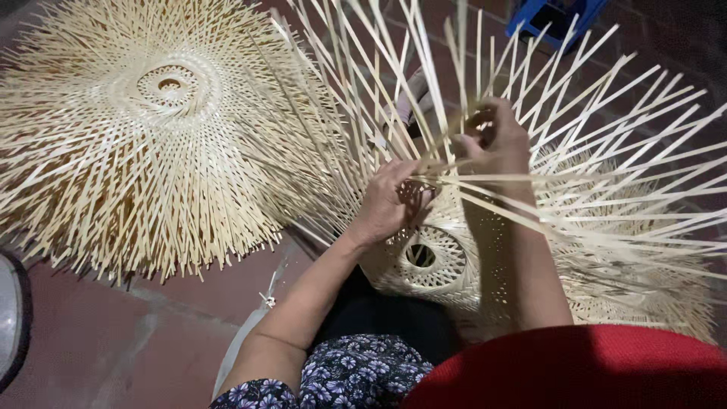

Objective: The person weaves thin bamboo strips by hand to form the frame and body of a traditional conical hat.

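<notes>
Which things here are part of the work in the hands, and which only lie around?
In the work: left hand, right hand, half-woven bamboo piece, its loose strips.
Lying about: finished woven pile, blue stool, red cloth.

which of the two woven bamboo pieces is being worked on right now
The woven piece at centre right, with both hands among its loose strips: left hand, right hand. The other woven piece lies untouched on the floor, upper left.
</notes>
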